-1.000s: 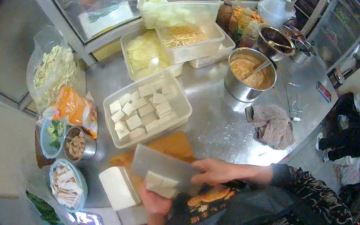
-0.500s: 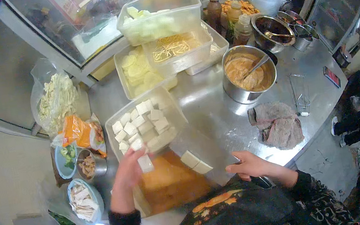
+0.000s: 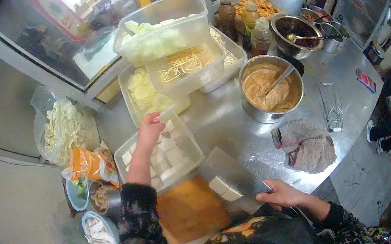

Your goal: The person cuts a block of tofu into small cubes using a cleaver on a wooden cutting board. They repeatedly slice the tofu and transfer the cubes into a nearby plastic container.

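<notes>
My right hand [image 3: 281, 195] grips the handle of a wide cleaver [image 3: 234, 166], held flat. Two white tofu pieces [image 3: 225, 188] lie side by side on its blade. At the far rim of a clear plastic container [image 3: 195, 152], my left hand [image 3: 149, 131] is closed, with its fingers curled at the edge. Several white tofu blocks [image 3: 167, 153] sit inside that container, partly hidden by my left forearm. Between my arms lies a brown cutting board [image 3: 193, 209], next to the container's near side.
Stacked plastic boxes [image 3: 169, 41] of sliced vegetables and strips stand behind. A steel pot [image 3: 270, 86] of brown sauce with a spoon, a grey cloth [image 3: 306, 146] and a wire rack [image 3: 332, 108] are on the right. Bowls [image 3: 98, 230] and bags line the left.
My left hand has gone from the tofu at the container's near side to its far rim. The container has shifted slightly nearer. The cleaver still carries two tofu pieces.
</notes>
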`<state>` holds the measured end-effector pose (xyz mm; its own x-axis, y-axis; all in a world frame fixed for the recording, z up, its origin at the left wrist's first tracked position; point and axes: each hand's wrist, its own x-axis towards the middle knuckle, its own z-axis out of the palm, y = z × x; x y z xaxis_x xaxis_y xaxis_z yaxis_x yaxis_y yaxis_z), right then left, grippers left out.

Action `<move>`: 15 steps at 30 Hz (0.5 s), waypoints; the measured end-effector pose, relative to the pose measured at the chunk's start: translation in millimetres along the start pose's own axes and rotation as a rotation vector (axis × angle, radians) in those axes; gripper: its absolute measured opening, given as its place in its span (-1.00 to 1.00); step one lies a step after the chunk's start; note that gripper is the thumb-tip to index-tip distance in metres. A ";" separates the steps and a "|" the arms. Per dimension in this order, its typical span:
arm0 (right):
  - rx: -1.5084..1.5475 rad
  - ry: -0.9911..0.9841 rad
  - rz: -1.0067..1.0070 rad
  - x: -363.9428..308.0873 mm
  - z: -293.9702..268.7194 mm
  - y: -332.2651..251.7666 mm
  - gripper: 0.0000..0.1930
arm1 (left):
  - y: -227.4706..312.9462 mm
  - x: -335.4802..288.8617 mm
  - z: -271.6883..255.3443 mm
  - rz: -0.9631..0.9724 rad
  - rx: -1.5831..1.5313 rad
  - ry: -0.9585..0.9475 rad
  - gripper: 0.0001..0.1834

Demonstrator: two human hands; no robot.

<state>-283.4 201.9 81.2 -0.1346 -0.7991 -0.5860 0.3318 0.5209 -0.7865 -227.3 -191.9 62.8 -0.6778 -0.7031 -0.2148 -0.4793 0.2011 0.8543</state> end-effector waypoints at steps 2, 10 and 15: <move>0.029 0.006 0.003 2.7 -2.8 3.5 -0.75 | 14.5 -14.0 -8.2 -0.045 -0.338 -0.069 -0.58; -0.006 -0.023 0.041 13.8 4.1 -9.8 -0.71 | -13.8 -45.3 -12.5 -0.095 -0.407 0.006 -0.56; -0.021 -0.043 0.017 13.0 4.0 -3.2 -0.73 | -4.7 -51.1 -10.2 -0.169 -0.312 0.028 -0.55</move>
<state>-282.5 188.7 76.9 -0.0888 -0.8020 -0.5906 0.3137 0.5403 -0.7808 -184.8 -163.9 74.6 -0.5858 -0.7278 -0.3565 -0.3871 -0.1352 0.9121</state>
